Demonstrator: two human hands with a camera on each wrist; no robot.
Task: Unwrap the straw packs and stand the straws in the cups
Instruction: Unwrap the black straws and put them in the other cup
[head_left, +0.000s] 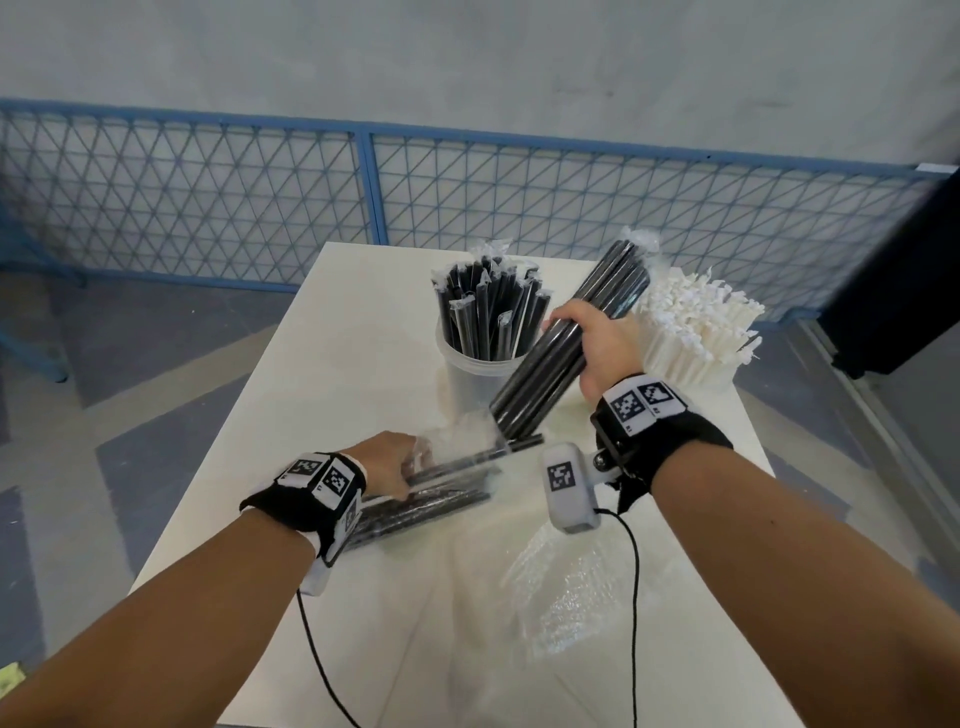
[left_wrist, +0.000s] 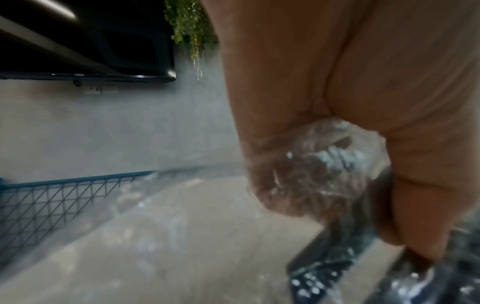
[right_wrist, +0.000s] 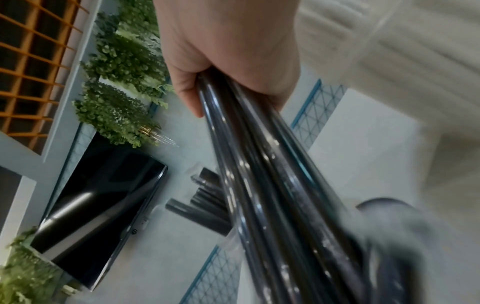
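My right hand (head_left: 597, 345) grips a bundle of black straws (head_left: 566, 343) above the counter's (head_left: 322, 364) far edge; my left hand (head_left: 387, 467) pinches the clear wrapper (head_left: 457, 441). Two cups already stand full, and more black straws (head_left: 431, 493) lie under my left hand.

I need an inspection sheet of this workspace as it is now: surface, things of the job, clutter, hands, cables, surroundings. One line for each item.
Surface: white table, square, pale top.
Job's things: clear cup holding wrapped black straws; white straws standing at the right, their cup hidden; bundle of black straws tilted in the air; straw pack lying flat.
Clutter: empty clear wrapper on the near side.
Hands: right hand grips the bundle; left hand holds the pack's plastic.
Cables: black cable hangs from each wrist camera.
Surroundings: blue mesh fence, grey wall, patterned floor.
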